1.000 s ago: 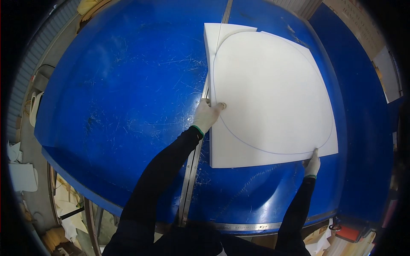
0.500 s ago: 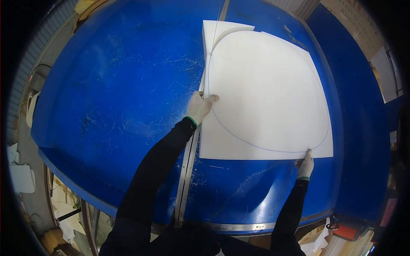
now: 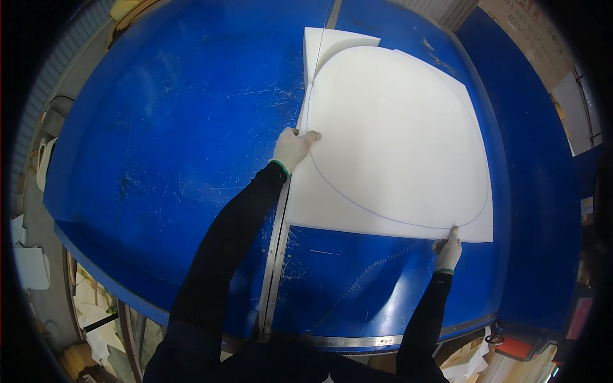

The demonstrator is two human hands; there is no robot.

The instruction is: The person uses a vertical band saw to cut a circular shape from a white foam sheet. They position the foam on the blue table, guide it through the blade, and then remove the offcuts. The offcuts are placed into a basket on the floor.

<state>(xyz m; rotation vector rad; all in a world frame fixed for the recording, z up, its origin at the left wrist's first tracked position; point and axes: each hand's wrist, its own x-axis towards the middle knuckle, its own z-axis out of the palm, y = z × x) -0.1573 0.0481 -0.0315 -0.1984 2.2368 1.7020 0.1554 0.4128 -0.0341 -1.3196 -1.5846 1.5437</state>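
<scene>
A thick white foam sheet [image 3: 396, 140] lies on the blue table, with a rounded blue outline drawn on it. At its far left a curved strip of foam [image 3: 332, 42] is parted from the main piece by a cut that follows the outline. A thin upright wire [image 3: 326, 24] meets the foam at this cut. My left hand [image 3: 294, 147] is closed on the sheet's left edge, thumb on top. On the near edge, toward the right corner, my right hand [image 3: 449, 249] grips the sheet with a finger or thumb on top, by the line. Both hands wear white gloves.
The blue tabletop [image 3: 172, 127] is scratched. A metal rail [image 3: 273, 274] runs across it, and a metal ruler strip [image 3: 370, 340] borders the near edge. Foam scraps [image 3: 32, 268] lie at the left. A red object [image 3: 513, 347] sits beyond the near right edge.
The foam sheet has turned slightly clockwise and its near left corner has shifted left and away from me. My left hand moved left and farther off; my right hand moved slightly left.
</scene>
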